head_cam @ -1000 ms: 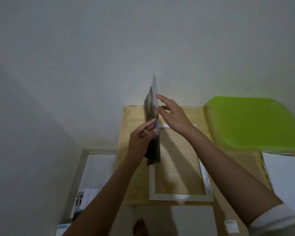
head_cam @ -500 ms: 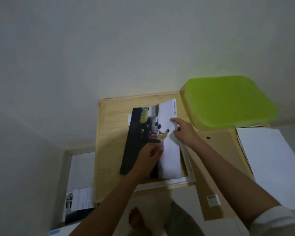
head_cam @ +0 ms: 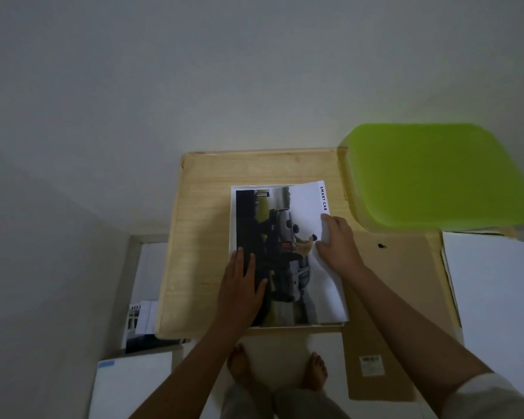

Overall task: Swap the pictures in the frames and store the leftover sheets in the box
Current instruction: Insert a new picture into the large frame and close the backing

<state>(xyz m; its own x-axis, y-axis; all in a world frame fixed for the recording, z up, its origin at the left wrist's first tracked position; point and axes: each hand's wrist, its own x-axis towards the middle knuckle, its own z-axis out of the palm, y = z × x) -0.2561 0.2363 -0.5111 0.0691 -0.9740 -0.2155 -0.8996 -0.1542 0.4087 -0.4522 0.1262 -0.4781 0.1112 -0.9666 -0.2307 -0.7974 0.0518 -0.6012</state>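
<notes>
Picture [head_cam: 288,252] down on the white frame [head_cam: 233,219], mid-counter [head_cam: 203,237]! Left grip [head_cam: 242,291] spread flat, pressing the dark side. Right grip [head_cam: 336,243] sits on the lifted right edge, pinching or pushing, I cannot tell. Looks like the seating step. Next call: square the sheet to the opening, then fetch the brown backing board [head_cam: 390,282] alongside.

— Where's your left hand?
— My left hand [head_cam: 242,287] lies flat, palm down, fingers straight and pointing away from me.
— And the other?
— My right hand [head_cam: 337,241] is palm down too, fingers together and slightly bent.
</notes>
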